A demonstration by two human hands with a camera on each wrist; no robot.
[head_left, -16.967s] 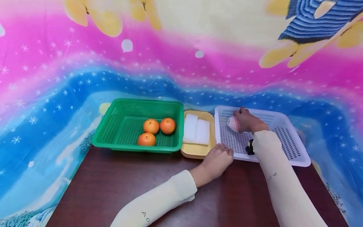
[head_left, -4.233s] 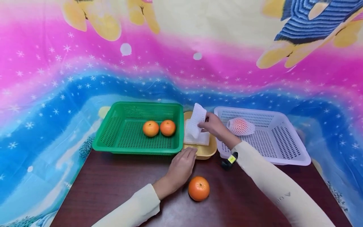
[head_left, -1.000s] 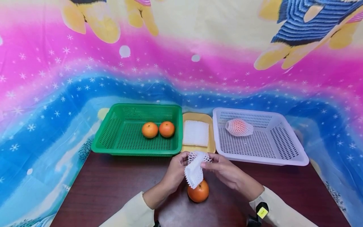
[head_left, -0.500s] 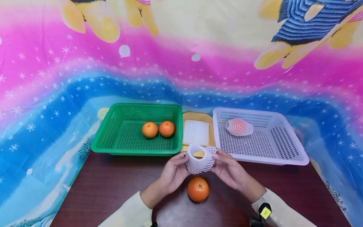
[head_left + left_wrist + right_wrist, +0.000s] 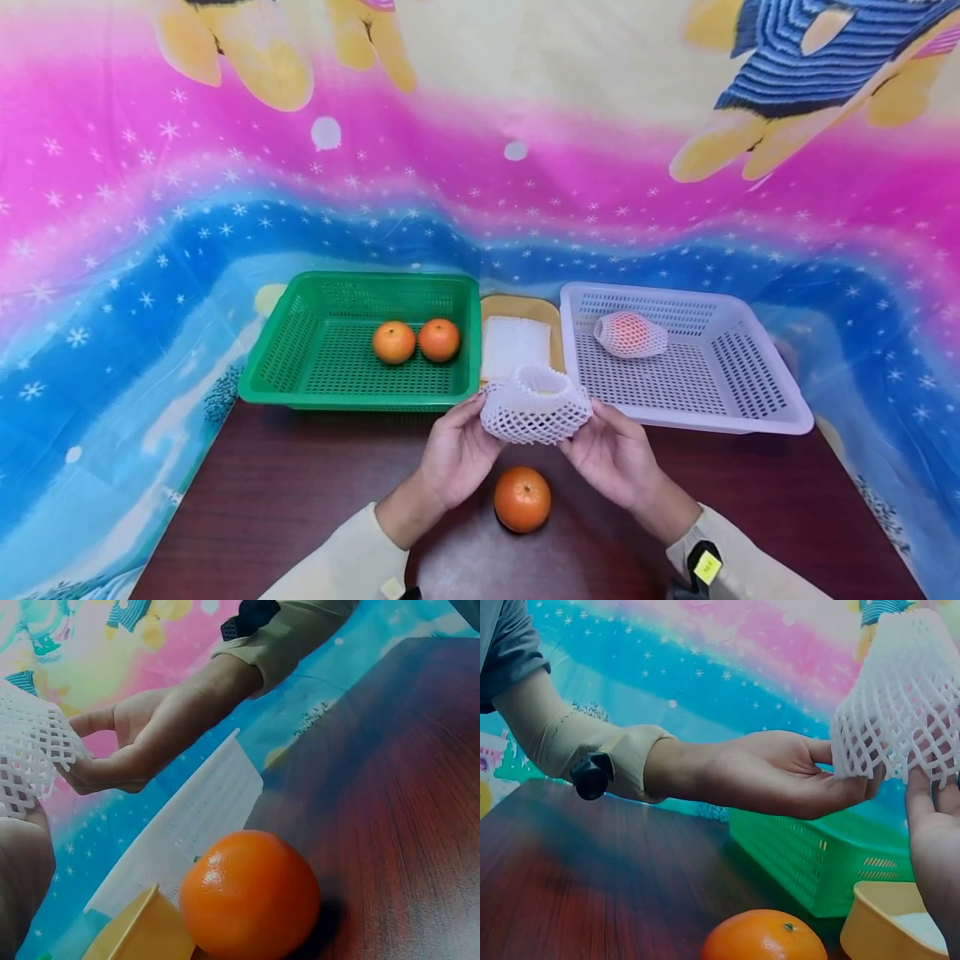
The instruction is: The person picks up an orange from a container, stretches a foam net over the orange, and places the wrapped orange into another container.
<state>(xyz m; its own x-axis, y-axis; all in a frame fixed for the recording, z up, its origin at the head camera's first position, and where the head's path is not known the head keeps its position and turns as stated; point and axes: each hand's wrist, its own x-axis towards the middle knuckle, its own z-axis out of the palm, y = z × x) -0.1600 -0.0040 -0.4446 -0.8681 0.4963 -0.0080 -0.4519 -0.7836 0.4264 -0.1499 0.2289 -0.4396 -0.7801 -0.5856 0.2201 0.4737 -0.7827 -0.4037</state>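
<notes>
A white foam fruit net [image 5: 536,417] is stretched wide between both hands, held above the table. My left hand [image 5: 459,457] pinches its left edge, and my right hand [image 5: 621,460] pinches the right edge, with some fingertips hidden by the mesh. In the right wrist view the net [image 5: 900,697] flares at its lower rim, where fingers show through the holes. An unwrapped orange fruit [image 5: 522,500] sits on the table just below the net, between the wrists.
At the back left, a green basket [image 5: 360,400] holds two orange fruits [image 5: 416,342]. A yellow tray [image 5: 557,333] with flat white foam nets [image 5: 513,346] stands beside it. The white basket [image 5: 750,417] at right contains one net-wrapped fruit [image 5: 630,335]. Patterned cloth hangs behind.
Earlier the right hand took a net from the tray, and a fruit went from the green basket to the table. Since one second ago, both hands have spread the net open and raised it slightly.
</notes>
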